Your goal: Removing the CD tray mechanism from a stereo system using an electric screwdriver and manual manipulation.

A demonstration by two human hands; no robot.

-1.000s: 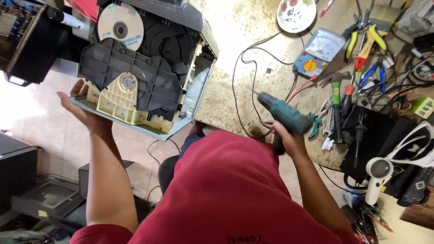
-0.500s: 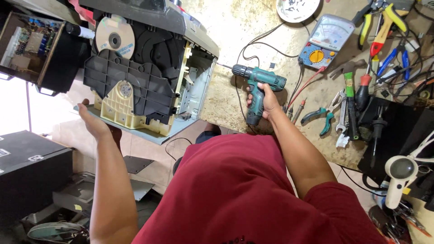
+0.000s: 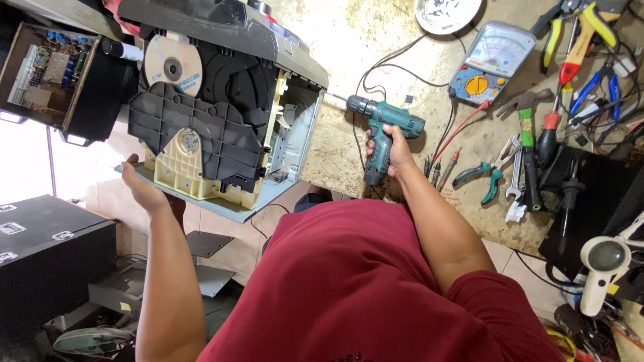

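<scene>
The left hand (image 3: 142,189) is under the edge of a big grey disc player (image 3: 221,114) that is tipped up on its side, partly off the table (image 3: 349,147). The hand's fingers look flat and spread against the bottom edge, holding the player up, not curled around it. The inside of the player faces us. You can see a black plastic tray (image 3: 194,121), a shiny disc (image 3: 173,65) near the top and a cream plastic part (image 3: 184,167) low down.

The right hand (image 3: 389,144) has its fingers closed tight around the handle of a green power drill (image 3: 382,131). The drill tip points toward the open side of the player, close to it. I cannot tell if it touches.

On the table to the right are a blue meter (image 3: 490,60) with wires, pliers (image 3: 483,177), a wrench (image 3: 515,181) and screwdrivers (image 3: 537,154), all in a messy heap.

What could go wrong? The player rests on just one open hand, so I think it could slip and fall if the drill pushes hard on it. The drill tip could also jump off a screw and scratch the parts inside. The black wires (image 3: 376,74) lie near the drill, so they might get caught in the spinning tip
</scene>
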